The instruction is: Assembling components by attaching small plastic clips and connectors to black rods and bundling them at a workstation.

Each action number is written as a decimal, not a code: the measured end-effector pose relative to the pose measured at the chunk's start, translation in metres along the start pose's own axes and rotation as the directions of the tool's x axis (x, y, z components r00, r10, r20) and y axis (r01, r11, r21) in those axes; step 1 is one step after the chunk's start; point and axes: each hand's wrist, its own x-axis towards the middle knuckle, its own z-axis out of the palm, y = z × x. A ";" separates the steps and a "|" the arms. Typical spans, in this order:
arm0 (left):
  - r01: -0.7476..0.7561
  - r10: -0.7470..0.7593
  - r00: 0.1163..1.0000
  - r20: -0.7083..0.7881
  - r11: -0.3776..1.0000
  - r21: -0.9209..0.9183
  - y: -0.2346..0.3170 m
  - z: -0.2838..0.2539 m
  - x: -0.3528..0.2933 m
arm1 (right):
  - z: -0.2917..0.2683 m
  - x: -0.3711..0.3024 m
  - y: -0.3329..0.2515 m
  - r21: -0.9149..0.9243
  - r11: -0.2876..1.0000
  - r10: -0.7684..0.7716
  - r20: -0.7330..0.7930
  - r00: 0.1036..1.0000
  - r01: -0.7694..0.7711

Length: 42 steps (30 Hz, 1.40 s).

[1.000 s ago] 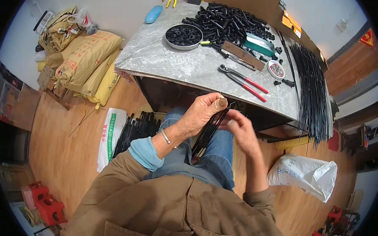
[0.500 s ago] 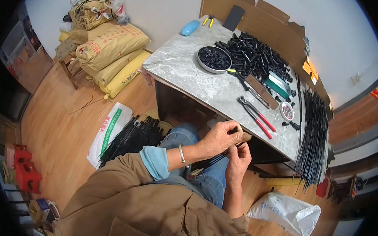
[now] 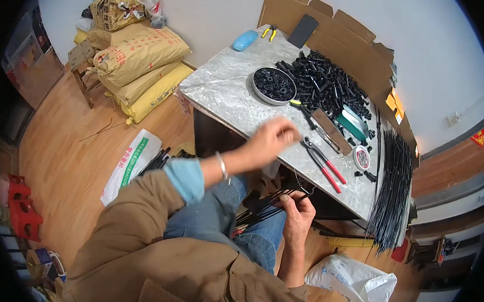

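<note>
My right hand [image 3: 298,213] is closed round the ends of several thin black rods [image 3: 259,213], which stretch leftward over my knees. Smeared by motion, my left hand [image 3: 274,141] is at the near edge of the marble-patterned table [image 3: 222,94], a bracelet on its wrist. Its fingers look bent, but whether they hold anything cannot be made out. Nearest to it on the table are red-handled pliers [image 3: 324,166] and a round metal dish [image 3: 274,86] of small black parts. Behind the dish lies a heap of short black tubular pieces [image 3: 326,83].
A long bundle of black rods [image 3: 389,192] hangs over the table's right edge. Cardboard [image 3: 328,26] stands along its back. Stacked sacks [image 3: 141,55] sit on the left, more black rods [image 3: 157,160] lie by my left leg, and a white bag [image 3: 353,279] is on the floor at right.
My left hand has moved away from my right hand, up and left toward the table. My right hand has kept its grip on the rods. The whole view has shifted slightly.
</note>
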 end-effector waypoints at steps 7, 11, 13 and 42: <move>-0.099 0.085 0.994 0.063 0.541 0.835 -0.068 -0.041 0.123 | 0.002 0.035 0.013 0.117 0.985 0.108 0.128 0.986 -0.123; -0.179 0.088 0.984 0.156 0.454 0.873 -0.081 -0.038 0.133 | 0.001 0.048 0.012 0.134 0.981 0.131 0.082 0.988 -0.141; -0.198 0.110 0.980 0.165 0.480 0.854 -0.076 -0.038 0.135 | -0.004 0.054 0.020 0.165 0.977 0.116 0.125 0.985 -0.136; 0.776 -0.599 0.623 0.504 0.392 -0.493 0.035 0.011 -0.015 | -0.009 0.039 0.018 0.266 0.950 0.123 0.171 0.978 -0.166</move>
